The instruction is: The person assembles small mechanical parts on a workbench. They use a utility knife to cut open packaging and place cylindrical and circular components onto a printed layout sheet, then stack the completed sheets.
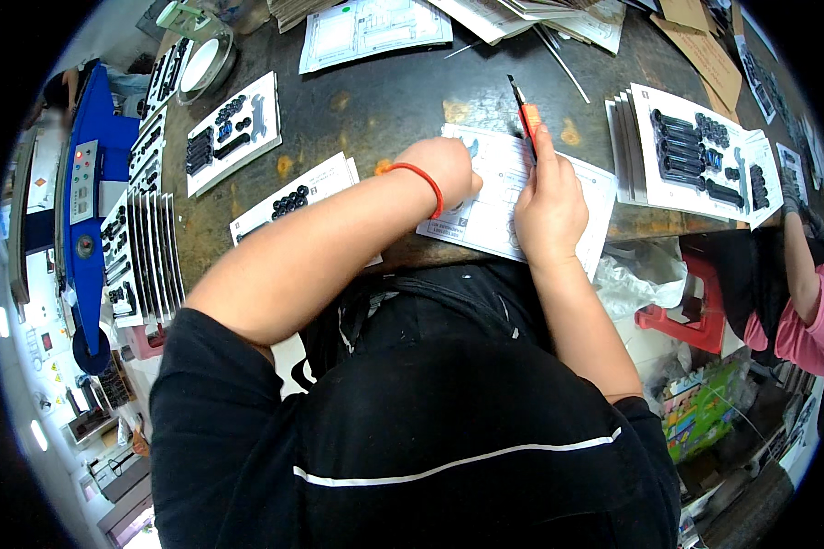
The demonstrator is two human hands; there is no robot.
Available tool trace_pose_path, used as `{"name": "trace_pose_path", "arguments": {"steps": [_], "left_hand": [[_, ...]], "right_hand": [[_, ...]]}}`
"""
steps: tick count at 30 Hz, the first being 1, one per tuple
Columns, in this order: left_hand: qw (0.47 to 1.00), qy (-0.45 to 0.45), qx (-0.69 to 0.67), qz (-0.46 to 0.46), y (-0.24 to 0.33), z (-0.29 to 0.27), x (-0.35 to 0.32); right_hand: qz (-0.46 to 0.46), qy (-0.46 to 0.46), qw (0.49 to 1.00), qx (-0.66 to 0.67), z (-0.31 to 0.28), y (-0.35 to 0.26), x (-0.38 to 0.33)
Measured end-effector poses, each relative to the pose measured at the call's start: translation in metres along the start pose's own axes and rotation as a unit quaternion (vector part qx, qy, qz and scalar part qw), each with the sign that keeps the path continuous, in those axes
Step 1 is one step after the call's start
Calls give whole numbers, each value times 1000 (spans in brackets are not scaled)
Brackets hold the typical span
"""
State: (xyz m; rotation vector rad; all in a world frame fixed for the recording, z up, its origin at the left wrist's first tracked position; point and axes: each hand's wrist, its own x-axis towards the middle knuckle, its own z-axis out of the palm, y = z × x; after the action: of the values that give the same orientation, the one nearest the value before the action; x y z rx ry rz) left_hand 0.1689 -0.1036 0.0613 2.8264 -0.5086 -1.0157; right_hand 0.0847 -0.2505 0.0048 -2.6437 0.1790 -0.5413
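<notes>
My right hand (549,201) grips an orange and black utility knife (525,114), blade end pointing away from me over a white printed card (499,188) at the table's near edge. My left hand (444,169), with a red band on its wrist, presses down on the left part of that same card, fingers curled near a small blue-grey part on it. A second white card with black round parts (293,199) lies just left of my left forearm.
A stack of cards with black parts (696,156) sits to the right; more stand in rows at the left (146,247) and one lies at the back left (233,133). Papers cover the table's far side. A blue machine (87,201) is left; another person's arm (801,274) is right.
</notes>
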Motion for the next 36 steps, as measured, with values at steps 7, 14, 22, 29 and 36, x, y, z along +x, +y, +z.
{"name": "trace_pose_path", "arguments": {"steps": [7, 14, 22, 29, 36], "left_hand": [[1000, -2, 1, 22, -9, -4, 1], [994, 109, 11, 7, -12, 1, -10], [991, 120, -12, -50, -7, 14, -9], [980, 199, -17, -17, -21, 35, -10], [987, 160, -3, -12, -16, 24, -13]], "right_hand": [[-43, 24, 999, -24, 5, 0, -1], [-17, -18, 1000, 3, -4, -5, 3], [-22, -32, 992, -117, 2, -18, 23], [-66, -43, 994, -71, 8, -31, 25], [-32, -27, 996, -83, 9, -5, 28]]}}
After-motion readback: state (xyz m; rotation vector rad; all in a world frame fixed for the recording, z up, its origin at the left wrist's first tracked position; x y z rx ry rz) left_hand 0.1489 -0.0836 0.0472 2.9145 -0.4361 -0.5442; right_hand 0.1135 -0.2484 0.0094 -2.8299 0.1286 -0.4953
